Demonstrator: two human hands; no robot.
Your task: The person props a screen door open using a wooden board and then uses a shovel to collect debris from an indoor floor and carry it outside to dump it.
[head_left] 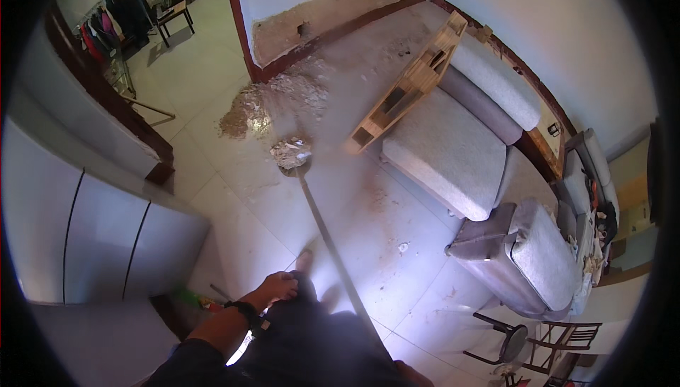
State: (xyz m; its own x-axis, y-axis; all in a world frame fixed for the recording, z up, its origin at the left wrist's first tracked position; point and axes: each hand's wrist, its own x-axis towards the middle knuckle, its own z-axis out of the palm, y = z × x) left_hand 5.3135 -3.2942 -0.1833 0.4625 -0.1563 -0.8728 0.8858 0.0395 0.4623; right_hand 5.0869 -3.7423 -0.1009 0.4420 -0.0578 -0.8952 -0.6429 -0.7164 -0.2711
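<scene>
A long-handled shovel (323, 227) runs from the lower edge out to the floor ahead. Its blade carries a heap of pale, broken rubble (290, 152). Only a sliver of my right hand (412, 373) shows at the bottom edge, by the upper end of the handle, closed around it as far as I can see. My left hand (278, 287) hangs by my dark-clothed leg, fingers curled in, with no object visible in it. A dark band circles that wrist. Beyond the blade, a spread of rubble and dust (273, 104) lies at the wall's corner.
To the right stand grey sofa sections (446, 150), with a wooden frame (411, 82) leaning against them. A round stool (511, 344) sits at lower right. At left is a grey cabinet (106, 238). The doorway leads to a clothes rack (113, 22). Plaster is stripped from the far wall (304, 22).
</scene>
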